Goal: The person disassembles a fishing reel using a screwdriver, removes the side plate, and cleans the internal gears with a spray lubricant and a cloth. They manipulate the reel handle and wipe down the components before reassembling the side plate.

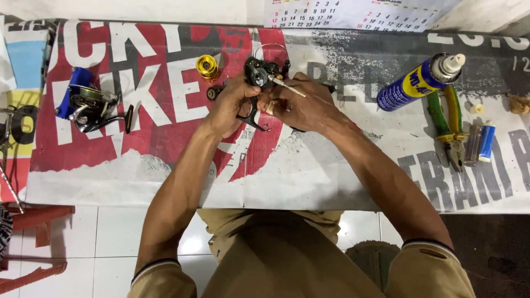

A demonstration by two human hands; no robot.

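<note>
A black fishing reel body [260,73] is held over the middle of the table, above a printed banner [309,176] that covers it. My left hand [231,106] grips the reel from the left by its foot and frame. My right hand [301,105] holds a thin pale tool [287,88] whose tip touches the reel's body. A gold spool [207,67] and a small dark round part [212,92] lie just left of the reel.
A second reel, blue and grey [88,104], lies at far left. At right lie a blue and yellow spray can [417,83], green-handled pliers [450,124] and a small blue tube [486,141]. A calendar [359,14] sits at the back edge.
</note>
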